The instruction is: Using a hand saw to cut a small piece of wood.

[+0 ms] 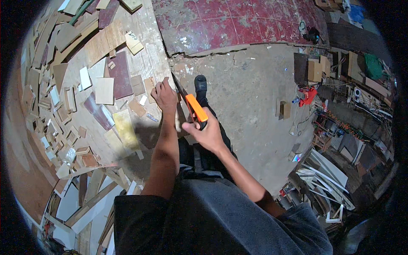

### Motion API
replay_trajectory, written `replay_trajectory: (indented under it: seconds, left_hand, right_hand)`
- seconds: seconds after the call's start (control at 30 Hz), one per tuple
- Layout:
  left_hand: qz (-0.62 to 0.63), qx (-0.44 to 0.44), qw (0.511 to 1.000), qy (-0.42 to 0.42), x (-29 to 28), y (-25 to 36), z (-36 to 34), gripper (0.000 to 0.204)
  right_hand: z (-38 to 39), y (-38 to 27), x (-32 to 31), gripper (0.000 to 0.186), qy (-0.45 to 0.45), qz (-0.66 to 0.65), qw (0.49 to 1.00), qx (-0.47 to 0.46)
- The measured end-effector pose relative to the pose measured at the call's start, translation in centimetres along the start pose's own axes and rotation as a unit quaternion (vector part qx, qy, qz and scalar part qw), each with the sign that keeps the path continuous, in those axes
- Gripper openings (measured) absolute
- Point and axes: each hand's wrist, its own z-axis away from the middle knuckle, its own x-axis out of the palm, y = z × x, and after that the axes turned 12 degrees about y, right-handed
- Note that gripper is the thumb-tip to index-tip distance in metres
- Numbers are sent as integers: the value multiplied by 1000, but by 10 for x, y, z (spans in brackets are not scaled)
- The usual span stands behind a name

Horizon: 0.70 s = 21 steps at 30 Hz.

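Note:
My right hand (208,134) is closed round the orange and black handle (196,109) of a handsaw. Its dark blade (180,88) points away from me, running along the right edge of the wooden worktop beside my left hand. My left hand (165,97) bears down at that edge, fingers bent over a small light piece of wood (149,87). Most of this piece is hidden under the hand. Whether the saw teeth touch the wood cannot be made out.
The pale worktop (148,38) carries many wood offcuts, among them a square board (104,90) and a dark red panel (123,75). Right of it lies a concrete floor (259,93), with red tiles (238,25) beyond. Scrap strips (325,178) and a red object with cables (308,97) lie at right.

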Motion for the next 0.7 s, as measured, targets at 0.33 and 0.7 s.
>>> replay_trajectory:
  seconds: [0.33,0.7]
  left_hand:
    - [25,-16,999,-45,-1,7,-3,51]
    - [-27,43,998,23,24,-10,9,37]
  right_hand:
    - [-42,0,0,33,-41,133,988,62]
    - [1,1,16,8,-44,92,995,22]
